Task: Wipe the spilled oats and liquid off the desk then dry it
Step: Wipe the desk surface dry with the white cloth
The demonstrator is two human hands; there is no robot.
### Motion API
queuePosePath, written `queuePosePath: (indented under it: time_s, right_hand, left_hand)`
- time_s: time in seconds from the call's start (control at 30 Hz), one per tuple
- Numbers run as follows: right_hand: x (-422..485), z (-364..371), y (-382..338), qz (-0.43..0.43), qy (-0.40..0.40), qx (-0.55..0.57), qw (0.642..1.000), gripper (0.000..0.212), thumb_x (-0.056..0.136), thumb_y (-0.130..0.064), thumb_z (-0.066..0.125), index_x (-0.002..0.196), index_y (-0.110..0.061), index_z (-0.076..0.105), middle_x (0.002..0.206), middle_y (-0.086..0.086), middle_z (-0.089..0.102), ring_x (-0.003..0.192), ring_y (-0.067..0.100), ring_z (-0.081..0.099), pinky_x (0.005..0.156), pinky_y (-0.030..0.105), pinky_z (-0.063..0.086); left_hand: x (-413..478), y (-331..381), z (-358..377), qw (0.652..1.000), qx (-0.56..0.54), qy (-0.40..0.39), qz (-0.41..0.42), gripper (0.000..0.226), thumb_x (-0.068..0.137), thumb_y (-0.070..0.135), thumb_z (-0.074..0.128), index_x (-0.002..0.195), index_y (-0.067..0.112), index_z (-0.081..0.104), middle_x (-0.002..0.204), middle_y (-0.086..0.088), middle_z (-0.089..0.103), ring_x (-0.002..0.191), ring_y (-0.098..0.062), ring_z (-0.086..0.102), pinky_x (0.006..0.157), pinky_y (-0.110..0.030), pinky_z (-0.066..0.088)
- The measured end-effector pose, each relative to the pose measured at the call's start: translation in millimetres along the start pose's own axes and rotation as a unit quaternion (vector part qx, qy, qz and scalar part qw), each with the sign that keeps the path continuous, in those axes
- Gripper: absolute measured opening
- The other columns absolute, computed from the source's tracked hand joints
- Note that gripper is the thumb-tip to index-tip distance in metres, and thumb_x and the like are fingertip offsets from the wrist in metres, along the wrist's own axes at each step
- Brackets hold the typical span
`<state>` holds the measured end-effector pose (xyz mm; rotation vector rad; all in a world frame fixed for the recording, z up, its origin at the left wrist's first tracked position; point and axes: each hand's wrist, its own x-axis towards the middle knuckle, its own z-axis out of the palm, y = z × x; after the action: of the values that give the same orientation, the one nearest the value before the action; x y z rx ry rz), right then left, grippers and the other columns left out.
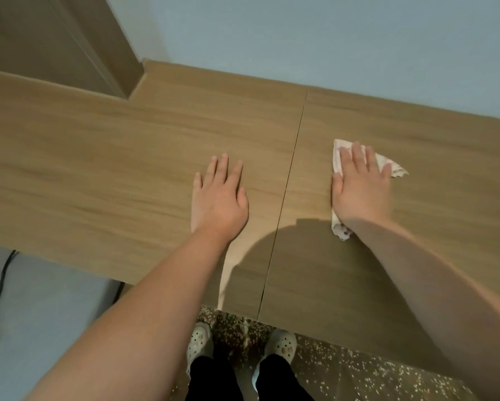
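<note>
Both hands lie flat on the wooden counter [98, 169]. The left hand [218, 198] rests palm down on bare wood just left of the thin seam [289, 180] that splits the top into 2 boards. Its grip is apart, with the fingers straight, slightly spread and holding nothing.

The right hand [359, 189] is right of the seam and presses a crumpled white patterned cloth [396, 169] against the counter. That grip is also apart, the fingers laid straight over the cloth rather than curled round it. Cloth ends stick out beyond the fingertips and beside the wrist.

Pale oats [373, 369] are scattered over the dark speckled floor below the near edge, around 2 light clogs [280, 342]. A black cable [2, 273] runs across the floor at the near left.
</note>
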<state>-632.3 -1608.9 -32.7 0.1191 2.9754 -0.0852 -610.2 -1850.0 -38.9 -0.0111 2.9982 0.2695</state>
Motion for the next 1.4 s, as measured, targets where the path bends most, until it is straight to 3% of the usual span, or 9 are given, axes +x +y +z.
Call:
queuePosePath:
  time_s: [0.13, 0.27, 0.53, 0.63, 0.77, 0.97, 1.03, 1.23, 1.4]
  right_hand:
    - [-60.5, 17.3, -38.7, -0.156, 0.002, -0.016, 0.988, 0.059, 0.102, -0.045, 0.013, 0.154, -0.020, 0.000, 0.163, 0.009, 0.002, 0.150, 0.028, 0.000, 0.120, 0.054, 0.006]
    - [-101.3, 24.4, -13.0, -0.465, -0.051, -0.049, 0.883, 0.056, 0.102, -0.047, 0.024, 0.153, -0.024, 0.023, 0.159, 0.004, 0.025, 0.149, 0.027, 0.017, 0.119, 0.054, 0.014]
    - [-21.3, -6.8, 1.0, 0.055, -0.026, -0.013, 0.998, 0.062, 0.099, -0.037, 0.020, 0.155, -0.019, 0.002, 0.163, 0.009, 0.004, 0.150, 0.027, 0.005, 0.121, 0.053, 0.009]
    - [-83.8, 7.0, -33.0, -0.160, -0.044, -0.051, 0.985, 0.056, 0.095, -0.039, 0.027, 0.146, -0.016, 0.035, 0.136, 0.013, 0.051, 0.129, 0.031, 0.045, 0.111, 0.058, 0.029]
    - [-111.0, 15.2, -13.1, -0.450, -0.087, -0.012, 0.889, 0.050, 0.102, -0.041, 0.031, 0.150, -0.029, 0.031, 0.156, -0.002, 0.030, 0.147, 0.022, 0.024, 0.118, 0.054, 0.019]
    - [-14.8, -2.0, 18.4, 0.036, 0.005, 0.025, 0.999, 0.060, 0.097, -0.031, 0.025, 0.152, -0.011, 0.017, 0.159, 0.011, 0.018, 0.148, 0.026, 0.017, 0.121, 0.049, 0.015]
    - [-29.1, -8.0, -2.3, 0.028, 0.011, -0.019, 0.999, 0.060, 0.097, -0.031, 0.026, 0.151, -0.007, 0.018, 0.159, 0.017, 0.014, 0.147, 0.031, 0.015, 0.121, 0.049, 0.015]
    - [-73.6, 4.4, -3.9, -0.441, -0.058, -0.049, 0.894, 0.049, 0.101, -0.042, 0.033, 0.146, -0.024, 0.033, 0.158, 0.006, 0.026, 0.146, 0.029, 0.025, 0.116, 0.057, 0.022]
    - [11.4, -9.6, 17.2, -0.035, 0.004, -0.017, 0.999, 0.057, 0.100, -0.034, 0.026, 0.153, -0.015, 0.014, 0.162, 0.010, 0.007, 0.149, 0.028, 0.008, 0.121, 0.053, 0.010]
  left_hand:
    - [0.1, 1.2, -2.9, 1.000, -0.008, 0.002, 0.003, 0.056, 0.101, 0.031, 0.028, 0.156, 0.026, 0.016, 0.164, -0.001, 0.003, 0.151, -0.017, -0.003, 0.122, -0.043, 0.002]
    - [-0.7, 0.7, -4.0, 1.000, -0.011, 0.002, -0.003, 0.056, 0.101, 0.030, 0.029, 0.155, 0.025, 0.018, 0.164, 0.000, 0.004, 0.151, -0.017, -0.002, 0.122, -0.042, 0.001]
    - [-1.6, 3.1, -2.3, 0.999, -0.024, 0.020, -0.011, 0.056, 0.100, 0.029, 0.033, 0.155, 0.025, 0.022, 0.164, 0.000, 0.008, 0.151, -0.016, 0.000, 0.122, -0.040, 0.001]
    - [-1.8, 3.0, -1.7, 0.999, -0.032, 0.024, -0.009, 0.056, 0.100, 0.028, 0.034, 0.154, 0.025, 0.024, 0.164, 0.000, 0.010, 0.151, -0.016, 0.001, 0.122, -0.040, 0.001]
    - [-2.0, 1.4, -1.1, 0.999, -0.034, 0.026, -0.008, 0.055, 0.100, 0.028, 0.034, 0.154, 0.024, 0.024, 0.164, 0.000, 0.010, 0.151, -0.016, 0.001, 0.122, -0.039, 0.000]
    - [-2.1, 2.2, 0.4, 0.998, -0.043, 0.036, -0.007, 0.055, 0.099, 0.027, 0.035, 0.154, 0.023, 0.027, 0.163, -0.001, 0.013, 0.151, -0.016, 0.003, 0.123, -0.040, 0.001]
    - [-2.4, 2.2, 0.5, 0.998, -0.043, 0.038, -0.006, 0.055, 0.100, 0.026, 0.035, 0.153, 0.023, 0.027, 0.163, -0.001, 0.013, 0.151, -0.016, 0.003, 0.123, -0.041, 0.001]
    - [-0.7, 1.7, -1.7, 1.000, -0.014, 0.015, -0.004, 0.055, 0.101, 0.031, 0.028, 0.155, 0.024, 0.020, 0.164, 0.000, 0.006, 0.151, -0.016, -0.001, 0.122, -0.041, 0.001]
    - [-1.3, 2.1, -0.9, 1.000, -0.002, 0.009, -0.001, 0.056, 0.101, 0.036, 0.027, 0.155, 0.023, 0.017, 0.164, -0.001, 0.004, 0.151, -0.017, -0.003, 0.122, -0.042, 0.001]
